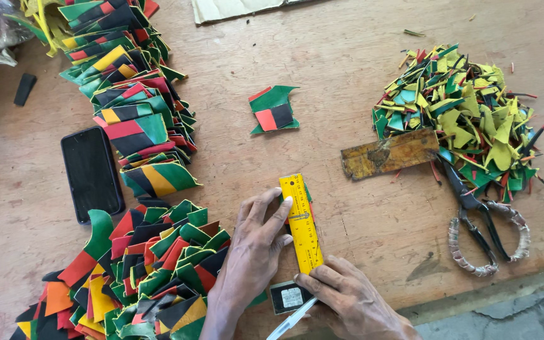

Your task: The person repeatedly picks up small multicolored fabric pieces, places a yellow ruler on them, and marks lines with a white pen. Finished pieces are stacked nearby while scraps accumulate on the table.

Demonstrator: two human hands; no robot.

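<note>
So I've got my left hand [256,242] pressed flat on a short yellow ruler [301,222], fingers spread along its left edge and pinning it down near the front edge of the wooden worktop [347,63]. There's a bit of green peeking out from under the ruler's far end, can't really tell what shape it is. My right hand [351,299] is curled around a white pen-like tool [292,320], its tip right at the near end of the ruler. Just beside that there's a small dark tag [289,297] lying on the wood.

Left of my hands, at the front left corner, is a heap of red, green, black and yellow cut pieces [152,271], and another long stack of them [130,94] runs up toward the back left corner. A black phone [91,173] lies between those two. One lone piece [274,110] sits mid-worktop. Over by the right edge: a scrap pile [461,107], a worn brown strip [388,154] and scissors [483,220].
</note>
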